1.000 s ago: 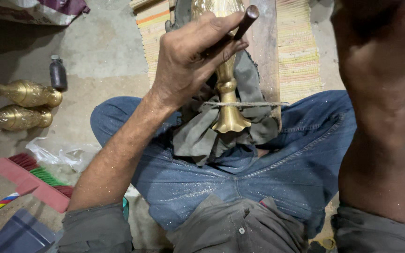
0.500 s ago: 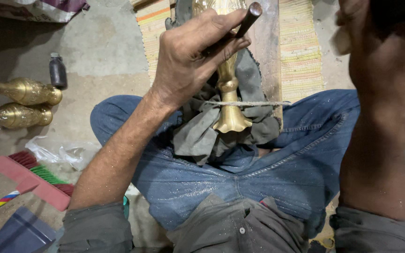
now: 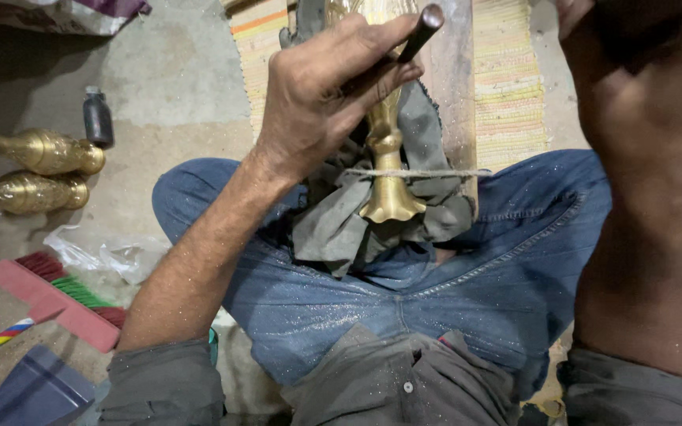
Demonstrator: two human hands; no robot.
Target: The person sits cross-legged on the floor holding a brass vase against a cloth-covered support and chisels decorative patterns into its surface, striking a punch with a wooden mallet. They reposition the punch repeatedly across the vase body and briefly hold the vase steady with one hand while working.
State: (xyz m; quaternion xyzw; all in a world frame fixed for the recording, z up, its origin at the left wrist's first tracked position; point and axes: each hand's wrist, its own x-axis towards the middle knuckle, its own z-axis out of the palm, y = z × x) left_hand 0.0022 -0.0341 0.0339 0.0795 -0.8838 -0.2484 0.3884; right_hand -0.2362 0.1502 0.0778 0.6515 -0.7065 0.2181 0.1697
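Over the brass piece [image 3: 384,170]: our left hand [image 3: 321,95] was clenched on a dark punch [image 3: 420,28].
Right hand [image 3: 641,87]: raised, grip unreadable.
Advice: we judged the punch must stay steady.

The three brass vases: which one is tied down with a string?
The brass vase on the grey cloth under the left hand; a string crosses its neck. The two on the floor lie loose.
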